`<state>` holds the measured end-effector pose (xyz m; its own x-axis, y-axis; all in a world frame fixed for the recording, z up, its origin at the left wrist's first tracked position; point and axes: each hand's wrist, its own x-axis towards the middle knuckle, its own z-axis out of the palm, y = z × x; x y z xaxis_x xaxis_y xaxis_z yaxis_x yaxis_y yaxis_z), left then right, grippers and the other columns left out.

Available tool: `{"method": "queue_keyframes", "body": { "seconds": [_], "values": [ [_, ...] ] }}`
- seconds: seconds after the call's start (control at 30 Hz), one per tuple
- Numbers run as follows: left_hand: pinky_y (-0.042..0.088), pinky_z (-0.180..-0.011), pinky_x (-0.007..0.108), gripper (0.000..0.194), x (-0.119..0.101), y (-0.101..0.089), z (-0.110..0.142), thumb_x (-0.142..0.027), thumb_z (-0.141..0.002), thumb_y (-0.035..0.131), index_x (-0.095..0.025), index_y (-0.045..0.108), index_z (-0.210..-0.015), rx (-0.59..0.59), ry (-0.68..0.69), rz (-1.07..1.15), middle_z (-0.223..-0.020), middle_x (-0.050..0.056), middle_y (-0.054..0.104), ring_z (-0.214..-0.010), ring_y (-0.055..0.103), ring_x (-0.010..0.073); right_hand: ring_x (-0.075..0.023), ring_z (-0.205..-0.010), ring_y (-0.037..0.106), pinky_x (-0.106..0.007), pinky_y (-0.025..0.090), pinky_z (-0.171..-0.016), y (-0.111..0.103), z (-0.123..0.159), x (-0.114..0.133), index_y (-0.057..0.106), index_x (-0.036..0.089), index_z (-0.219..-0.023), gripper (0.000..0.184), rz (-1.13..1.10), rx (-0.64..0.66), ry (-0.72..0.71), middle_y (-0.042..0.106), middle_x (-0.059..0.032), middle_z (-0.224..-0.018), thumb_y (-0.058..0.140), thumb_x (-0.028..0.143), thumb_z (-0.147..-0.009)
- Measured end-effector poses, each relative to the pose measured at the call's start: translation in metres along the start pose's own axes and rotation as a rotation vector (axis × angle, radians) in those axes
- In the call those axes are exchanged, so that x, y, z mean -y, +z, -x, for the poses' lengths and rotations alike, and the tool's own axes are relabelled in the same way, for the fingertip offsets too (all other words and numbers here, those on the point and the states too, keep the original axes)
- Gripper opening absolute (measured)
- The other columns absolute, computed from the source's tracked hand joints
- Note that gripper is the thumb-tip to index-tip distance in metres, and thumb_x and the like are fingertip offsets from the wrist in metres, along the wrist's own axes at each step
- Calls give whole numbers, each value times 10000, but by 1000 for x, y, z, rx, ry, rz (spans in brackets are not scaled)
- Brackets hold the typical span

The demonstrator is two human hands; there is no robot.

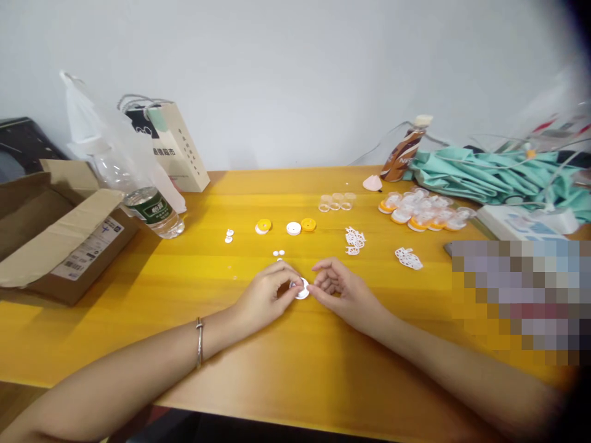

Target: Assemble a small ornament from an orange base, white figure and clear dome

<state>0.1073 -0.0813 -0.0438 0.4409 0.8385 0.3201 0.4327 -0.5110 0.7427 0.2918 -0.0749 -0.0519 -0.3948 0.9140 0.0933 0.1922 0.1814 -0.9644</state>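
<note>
A small white round plastic piece lies on the table between my hands. At its left side, my left hand pinches it with thumb and forefinger. My right hand is close on the other side, thumb tip at the disc's edge, fingers loosely curled and apart from the thumb. Just beyond are tiny white discs, partly hidden by my left hand. Farther back sit a white round cap, an orange round cap and a yellow ring on a white disc.
Clear rings, white spoked cutouts and several orange-white capped pieces are behind and right. A cardboard box and water bottle stand left. At right are a brown bottle, green cloth and power strip.
</note>
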Motion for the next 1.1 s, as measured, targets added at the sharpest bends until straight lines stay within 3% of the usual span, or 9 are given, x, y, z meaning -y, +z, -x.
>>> {"method": "queue_keyframes", "body": {
  "seconds": [0.13,0.23,0.3,0.37,0.47,0.57,0.8,1.03,1.1],
  "values": [
    [449,-728,266,85,4,0,0,-190,-805,540,-155,617,-803,0,-41,23,-836,44,605,-757,561,132,-125,-645,521,-256,421,-596,-33,-12,7,517,206,-867,172,193,-199,-83,553,-1,-727,563,348,-781],
    [452,-721,268,77,8,1,-1,-207,-789,564,-146,610,-776,-22,-54,49,-830,47,608,-746,561,131,-125,-659,516,-260,406,-630,-81,-24,17,548,178,-786,152,350,-393,-107,567,-25,-735,539,330,-796],
    [453,-719,270,72,9,2,-1,-203,-784,565,-145,607,-773,-28,-49,54,-824,47,608,-745,560,131,-121,-660,519,-267,396,-639,-116,-28,21,555,163,-789,162,450,-473,-44,579,-43,-759,522,320,-805],
    [455,-723,275,66,9,2,-1,-196,-781,565,-145,606,-781,-30,-40,56,-825,47,607,-751,560,133,-121,-652,513,-279,380,-629,-147,-27,21,577,156,-797,163,613,-491,76,597,-55,-774,554,317,-780],
    [459,-738,285,71,8,2,-1,-196,-784,558,-146,608,-784,-40,-9,75,-842,53,607,-771,565,137,-129,-676,529,-286,381,-649,-173,-17,18,601,147,-766,192,733,-296,285,622,-69,-765,570,337,-763],
    [457,-775,305,89,7,2,0,-209,-791,553,-149,619,-785,-72,13,84,-906,71,606,-821,574,148,-143,-710,562,-288,393,-668,-177,-10,12,620,145,-787,236,735,-157,373,648,-88,-801,579,374,-745],
    [422,-852,345,109,4,-1,-1,-201,-799,540,-152,627,-757,-172,66,48,-933,78,599,-892,564,164,-131,-608,561,-276,405,-603,-169,-15,1,621,124,-767,203,689,-63,367,654,-101,-705,567,318,-752],
    [423,-850,347,125,3,-2,-2,-204,-812,525,-153,627,-760,-192,77,41,-908,73,600,-876,562,158,-133,-580,566,-261,393,-552,-163,-17,-5,626,138,-672,225,680,-70,331,668,-97,-688,583,348,-739],
    [427,-848,347,124,4,-2,-3,-206,-813,525,-153,626,-763,-195,82,45,-908,74,600,-873,563,158,-119,-515,547,-247,378,-506,-161,-17,-4,631,144,-607,204,676,-209,252,653,-67,-602,647,332,-685]
  ]
}}
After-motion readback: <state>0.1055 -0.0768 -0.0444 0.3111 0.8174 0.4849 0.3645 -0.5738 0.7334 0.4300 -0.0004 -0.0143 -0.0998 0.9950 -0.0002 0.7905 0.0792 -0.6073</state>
